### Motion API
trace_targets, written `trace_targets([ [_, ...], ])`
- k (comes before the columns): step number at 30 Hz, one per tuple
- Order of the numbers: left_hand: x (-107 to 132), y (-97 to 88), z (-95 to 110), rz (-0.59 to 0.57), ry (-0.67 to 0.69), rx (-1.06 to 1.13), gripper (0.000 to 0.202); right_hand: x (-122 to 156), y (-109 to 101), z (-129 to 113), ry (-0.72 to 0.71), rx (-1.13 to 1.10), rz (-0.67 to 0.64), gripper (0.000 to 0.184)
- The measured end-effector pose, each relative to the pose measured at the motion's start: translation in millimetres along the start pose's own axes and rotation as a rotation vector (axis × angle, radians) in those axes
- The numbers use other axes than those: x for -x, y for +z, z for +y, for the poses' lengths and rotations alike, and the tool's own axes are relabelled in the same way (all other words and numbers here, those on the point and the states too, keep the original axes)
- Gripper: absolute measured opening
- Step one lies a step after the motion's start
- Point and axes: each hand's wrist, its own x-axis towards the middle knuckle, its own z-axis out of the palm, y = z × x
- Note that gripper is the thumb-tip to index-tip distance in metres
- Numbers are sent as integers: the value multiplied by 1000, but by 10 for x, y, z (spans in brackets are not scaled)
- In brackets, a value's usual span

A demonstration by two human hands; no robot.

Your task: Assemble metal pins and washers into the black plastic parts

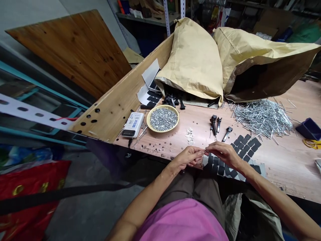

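Head view: over the worktop (298, 164), at its front edge, left hand (188, 156) and right hand (225, 154) pinch a small thin piece (206, 150) between them; apparently fine two-handed handling, next move calling for steady alignment.

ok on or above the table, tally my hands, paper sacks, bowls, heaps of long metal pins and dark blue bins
Hands: 2 (left hand, right hand)
Paper sacks: 2 (left sack, right sack)
Bowl: 1
Heap of long metal pins: 1
Dark blue bin: 1
Total: 7
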Motion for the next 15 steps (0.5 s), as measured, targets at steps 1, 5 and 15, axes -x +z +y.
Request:
trace_targets([
  [1,-4,5,-5,-8,-3,-3,59,-6,-3,0,10,1,-2,32],
  [5,-36,58,-62,167,184,-213,45,-23,19,22,82,48,-2,37],
  [15,-72,161,-202,464,559,-845,25,11,26,33,137,144,70,41],
])
